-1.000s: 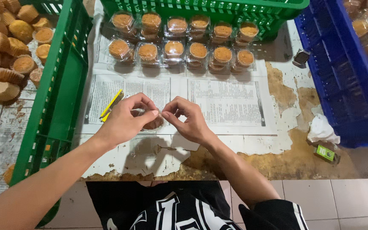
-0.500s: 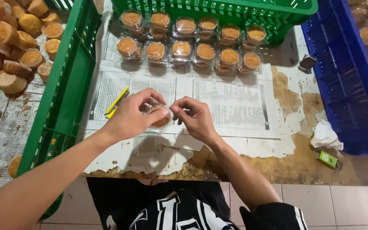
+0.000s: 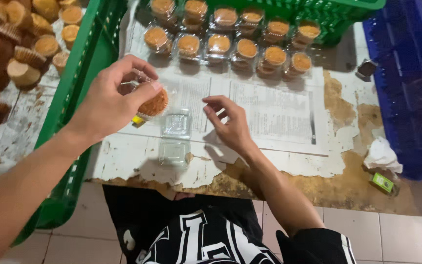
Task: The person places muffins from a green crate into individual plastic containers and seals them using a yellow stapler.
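The left hand (image 3: 108,100) hides much of the packed cake (image 3: 153,103); the blue crate (image 3: 406,93) is cropped.

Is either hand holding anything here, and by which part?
The left hand holds a brown cupcake in a clear plastic cup, fingertips pinching its rim and sides. The right hand holds nothing, fingers spread over the printed paper.

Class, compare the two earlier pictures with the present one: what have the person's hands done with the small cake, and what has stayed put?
The left hand has lifted the boxed cake up and leftward. The right hand has let go and hangs open beside it. The empty clear boxes now show on the paper where the hands were. The packed cakes in rows, green crate and blue crate have not moved.
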